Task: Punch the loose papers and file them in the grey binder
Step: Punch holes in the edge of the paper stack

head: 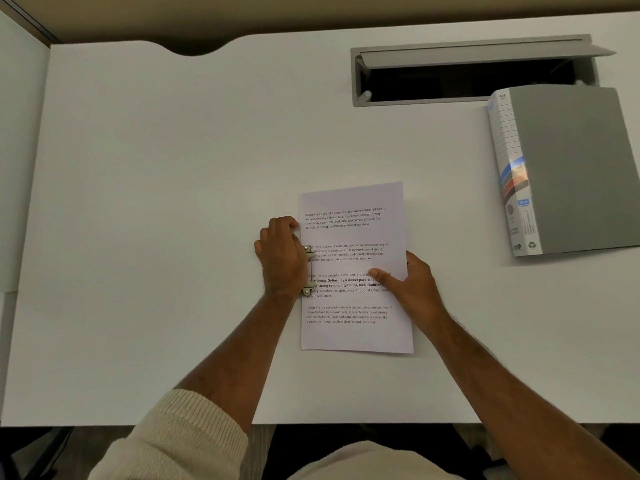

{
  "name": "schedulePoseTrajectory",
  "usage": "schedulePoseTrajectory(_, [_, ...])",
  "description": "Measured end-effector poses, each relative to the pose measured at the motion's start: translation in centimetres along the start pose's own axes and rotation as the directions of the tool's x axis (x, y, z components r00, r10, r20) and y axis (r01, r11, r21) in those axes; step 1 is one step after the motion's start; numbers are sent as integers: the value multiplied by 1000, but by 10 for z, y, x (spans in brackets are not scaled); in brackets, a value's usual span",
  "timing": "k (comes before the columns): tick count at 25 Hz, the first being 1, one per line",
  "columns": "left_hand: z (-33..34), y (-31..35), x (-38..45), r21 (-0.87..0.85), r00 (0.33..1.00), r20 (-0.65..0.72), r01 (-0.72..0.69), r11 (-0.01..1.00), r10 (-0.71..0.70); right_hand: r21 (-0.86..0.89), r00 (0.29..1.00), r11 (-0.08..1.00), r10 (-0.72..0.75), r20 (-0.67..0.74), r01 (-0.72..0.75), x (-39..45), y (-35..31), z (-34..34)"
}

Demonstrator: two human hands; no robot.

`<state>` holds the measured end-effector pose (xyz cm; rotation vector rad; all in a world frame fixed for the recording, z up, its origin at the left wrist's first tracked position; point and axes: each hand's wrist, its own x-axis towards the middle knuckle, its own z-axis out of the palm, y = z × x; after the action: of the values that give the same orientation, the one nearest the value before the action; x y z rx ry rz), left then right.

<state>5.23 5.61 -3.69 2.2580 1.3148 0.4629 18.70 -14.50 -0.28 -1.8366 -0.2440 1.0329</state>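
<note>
A printed sheet of paper (pixel 356 237) lies flat near the middle of the white desk (pixel 156 202). Its left edge sits in a small metal hole punch (pixel 307 270), mostly hidden under my left hand (pixel 282 258), whose curled fingers grip the punch from above. My right hand (pixel 414 285) holds the sheet's right edge, thumb on top of the text and fingers under the paper. The grey binder (pixel 571 168) lies closed at the far right of the desk, spine label facing left.
An open cable hatch (pixel 467 81) with a raised grey flap is set into the desk behind the binder. The desk's front edge runs just below my forearms. A cut-out notches the back edge at the centre left.
</note>
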Motion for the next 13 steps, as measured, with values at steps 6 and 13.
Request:
schedulePoseTrajectory(6, [3,-3,2,13,999,-8,-37,999,37,-10,1000,1000,12,7,-12,3,2,-1])
schedulePoseTrajectory(13, [3,-5,2,30,999,-5,-35,999,35,-4,1000,1000,3,13,-3,2,2,-1])
